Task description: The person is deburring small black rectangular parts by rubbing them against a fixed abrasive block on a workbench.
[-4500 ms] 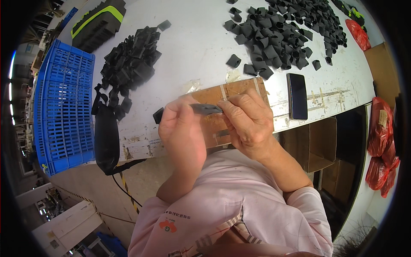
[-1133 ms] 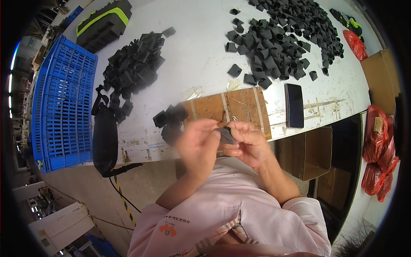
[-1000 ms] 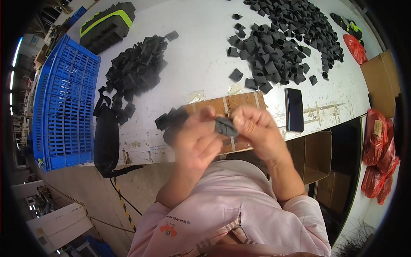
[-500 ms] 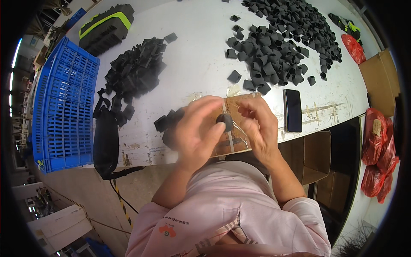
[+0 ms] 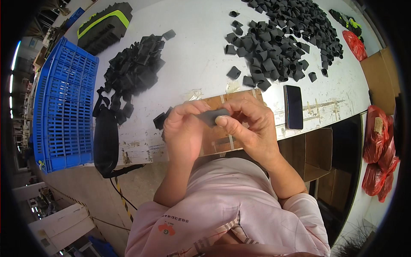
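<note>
Left hand (image 5: 184,130) and right hand (image 5: 250,126) pinch 1 black rubber piece (image 5: 212,116).

Black strip (image 5: 212,116), blue crate (image 5: 64,103)

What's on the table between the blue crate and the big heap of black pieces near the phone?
In the head view, between the blue crate and the big heap lies a smaller pile of black pieces, then bare white tabletop.

Pale pink short-sleeve top w/ small red-orange emblem, lower left of frame; striped trim at neckline, bottom centre. Forearms bare, no gloves. Left hand (image 5: 183,133) & right hand (image 5: 252,128) bare too: no rings or watch seen.
</note>
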Motion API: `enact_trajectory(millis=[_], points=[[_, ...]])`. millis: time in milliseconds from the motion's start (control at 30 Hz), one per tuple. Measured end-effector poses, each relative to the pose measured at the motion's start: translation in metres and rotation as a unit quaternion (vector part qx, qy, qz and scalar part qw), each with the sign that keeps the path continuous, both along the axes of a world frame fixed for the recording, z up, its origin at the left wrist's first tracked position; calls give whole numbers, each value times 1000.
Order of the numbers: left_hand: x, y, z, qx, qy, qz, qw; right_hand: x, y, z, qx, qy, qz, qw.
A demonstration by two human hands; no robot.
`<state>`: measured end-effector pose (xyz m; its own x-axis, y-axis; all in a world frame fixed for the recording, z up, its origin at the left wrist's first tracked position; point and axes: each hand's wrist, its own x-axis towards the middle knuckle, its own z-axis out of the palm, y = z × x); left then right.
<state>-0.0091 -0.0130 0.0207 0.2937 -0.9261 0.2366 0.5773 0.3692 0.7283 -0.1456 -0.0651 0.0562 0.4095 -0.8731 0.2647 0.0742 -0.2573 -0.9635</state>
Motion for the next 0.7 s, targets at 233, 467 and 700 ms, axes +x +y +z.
enact_trajectory(millis=[233,467,700], points=[[0,-2,17,56,-201,73,975,-6,3,-34,-155,60,-66,984],[3,-12,27,12,-382,153,912,-14,-5,3,-54,27,30,998],[2,-12,29,-39,-441,136,886,-10,-23,-20,-205,73,41,975]])
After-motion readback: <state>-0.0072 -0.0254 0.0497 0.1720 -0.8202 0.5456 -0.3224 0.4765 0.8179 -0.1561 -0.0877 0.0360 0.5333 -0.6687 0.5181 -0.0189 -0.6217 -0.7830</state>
